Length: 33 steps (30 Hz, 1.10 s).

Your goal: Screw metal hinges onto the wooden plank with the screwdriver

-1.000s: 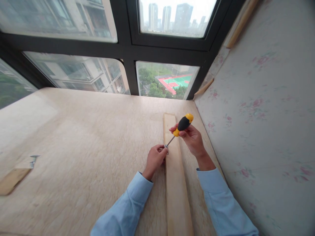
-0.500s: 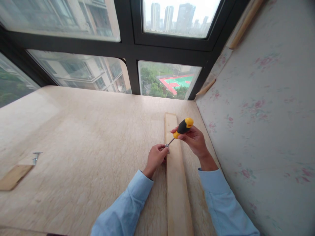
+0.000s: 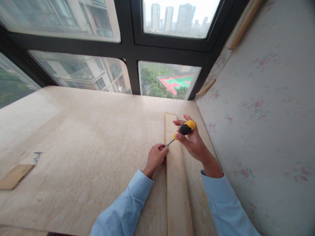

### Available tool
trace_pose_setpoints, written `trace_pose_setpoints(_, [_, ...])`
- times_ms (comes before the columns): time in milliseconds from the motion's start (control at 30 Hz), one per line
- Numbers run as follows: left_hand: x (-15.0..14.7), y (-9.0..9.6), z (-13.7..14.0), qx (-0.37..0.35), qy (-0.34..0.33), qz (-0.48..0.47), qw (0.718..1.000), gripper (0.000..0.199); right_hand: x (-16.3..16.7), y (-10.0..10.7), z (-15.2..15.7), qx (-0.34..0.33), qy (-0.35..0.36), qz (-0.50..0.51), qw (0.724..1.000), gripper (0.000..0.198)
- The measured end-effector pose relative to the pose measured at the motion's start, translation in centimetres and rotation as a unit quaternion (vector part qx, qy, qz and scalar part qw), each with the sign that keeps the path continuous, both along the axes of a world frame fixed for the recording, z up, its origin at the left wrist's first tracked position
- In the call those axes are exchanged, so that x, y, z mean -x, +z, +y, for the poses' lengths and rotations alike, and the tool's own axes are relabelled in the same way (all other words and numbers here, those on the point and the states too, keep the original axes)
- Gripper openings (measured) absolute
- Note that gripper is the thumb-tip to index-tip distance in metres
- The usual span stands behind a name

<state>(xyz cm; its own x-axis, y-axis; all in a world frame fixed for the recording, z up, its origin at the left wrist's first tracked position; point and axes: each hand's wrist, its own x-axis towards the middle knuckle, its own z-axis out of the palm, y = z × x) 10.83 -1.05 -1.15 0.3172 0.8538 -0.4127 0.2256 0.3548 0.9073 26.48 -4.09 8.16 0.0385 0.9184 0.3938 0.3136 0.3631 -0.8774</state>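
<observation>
A long pale wooden board lies lengthwise in front of me. At its left edge, my left hand pinches a small silver metal piece, perhaps a bracket; my fingers cover most of it. The yellow-and-black screwdriver slants down to the left, its tip at that metal piece. My right hand holds the handle, thumb against its lower side, while a couple of fingers stretch out past it. Whether a screw sits under the tip is too small to tell.
On the left of the marble-like ledge lie a short wooden piece and some small metal hardware. A wall with flowered paper rises close to my right arm. Dark-framed windows stand behind the ledge.
My right hand has shifted slightly and its fingers have loosened and spread around the screwdriver handle, which now leans lower to the right. My left hand stays in place on the metal piece.
</observation>
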Motion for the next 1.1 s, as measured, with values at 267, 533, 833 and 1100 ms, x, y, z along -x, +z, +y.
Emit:
trace_pose_setpoints(267, [0.1, 0.0, 0.0, -0.014, -0.010, 0.005, 1.000, 0.025, -1.1, 1.6, -1.0, 0.080, -0.001, 0.013, 0.997, 0.054])
trace_pose_setpoints(533, [0.1, -0.1, 0.0, -0.009, -0.011, -0.001, 1.000, 0.027, -0.5, 1.0, -0.3, 0.046, -0.079, -0.004, 0.996, 0.059])
trace_pose_setpoints(833, [0.1, -0.1, 0.0, -0.010, -0.011, -0.003, 1.000, 0.027, -0.7, 1.8, -0.6, 0.050, -0.127, -0.006, 0.991, 0.053])
trace_pose_setpoints(1100, [0.1, -0.2, 0.0, -0.017, -0.011, 0.000, 1.000, 0.028, -1.1, 1.9, -0.9, 0.067, 0.004, 0.066, 0.996, 0.048])
